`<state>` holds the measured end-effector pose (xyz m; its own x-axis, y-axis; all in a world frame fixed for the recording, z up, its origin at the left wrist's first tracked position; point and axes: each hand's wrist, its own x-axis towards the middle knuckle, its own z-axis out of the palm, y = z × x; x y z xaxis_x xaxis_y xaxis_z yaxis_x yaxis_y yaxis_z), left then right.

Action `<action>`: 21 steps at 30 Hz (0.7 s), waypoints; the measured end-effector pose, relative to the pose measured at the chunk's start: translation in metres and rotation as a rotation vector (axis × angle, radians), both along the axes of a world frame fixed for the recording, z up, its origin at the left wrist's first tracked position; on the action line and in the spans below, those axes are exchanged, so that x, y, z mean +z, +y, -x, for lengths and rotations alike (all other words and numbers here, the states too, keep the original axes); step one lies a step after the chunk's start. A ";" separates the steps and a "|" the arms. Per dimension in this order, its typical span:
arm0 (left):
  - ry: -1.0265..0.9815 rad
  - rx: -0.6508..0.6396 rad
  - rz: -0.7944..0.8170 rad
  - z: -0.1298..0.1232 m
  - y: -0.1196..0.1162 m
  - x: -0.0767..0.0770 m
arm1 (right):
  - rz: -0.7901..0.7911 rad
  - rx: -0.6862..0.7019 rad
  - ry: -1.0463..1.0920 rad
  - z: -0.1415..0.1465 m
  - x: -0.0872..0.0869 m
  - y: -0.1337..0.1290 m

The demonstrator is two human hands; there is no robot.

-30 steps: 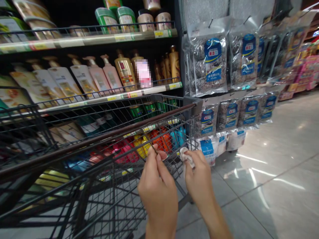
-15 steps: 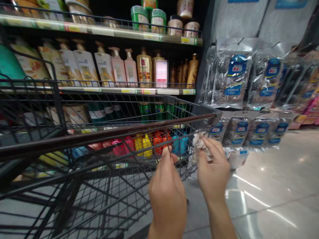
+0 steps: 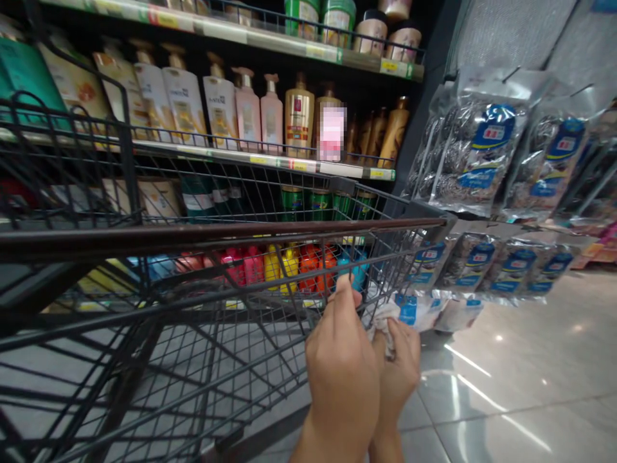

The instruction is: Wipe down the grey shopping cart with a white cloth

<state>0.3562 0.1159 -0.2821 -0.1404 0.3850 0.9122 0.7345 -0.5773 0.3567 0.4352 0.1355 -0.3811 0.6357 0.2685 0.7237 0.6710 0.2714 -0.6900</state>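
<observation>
A dark wire shopping cart [image 3: 270, 334] fills the left and middle of the head view. My left hand [image 3: 343, 354] is closed in a pinch on one of the wires near the cart's right end. Just behind and to the right, partly covered by the left hand, is my right hand [image 3: 402, 360]. Its fingers are closed on a crumpled whitish wipe [image 3: 385, 317], held low against the mesh. The left hand's wrist hides part of the right palm. A brown rail [image 3: 231, 235] runs along the cart's top edge above both hands.
Shelves beyond the cart hold pump bottles [image 3: 248, 109], jars [image 3: 371, 33] and colourful bottles [image 3: 315, 267]. Bagged steel-wool scourers [image 3: 486, 145] hang at the right. Shiny tiled floor [image 3: 501, 379] lies below them.
My right hand has moved down and left with the wipe, behind my left hand. The left hand stays at the wires. The view has shifted, so the shelves sit farther right.
</observation>
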 end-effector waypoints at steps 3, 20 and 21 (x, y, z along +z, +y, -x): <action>-0.010 -0.021 0.002 0.000 0.001 0.000 | 0.064 0.052 0.054 -0.001 -0.012 -0.008; -0.010 -0.010 0.009 -0.001 0.003 -0.004 | -0.055 -0.021 -0.071 -0.003 0.042 0.005; -0.013 -0.012 0.015 -0.001 0.003 -0.003 | -0.049 -0.016 -0.040 0.000 0.032 0.004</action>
<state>0.3572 0.1187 -0.2855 -0.1475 0.4001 0.9045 0.7231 -0.5804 0.3747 0.4354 0.1399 -0.3492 0.6101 0.2223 0.7605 0.7022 0.2930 -0.6489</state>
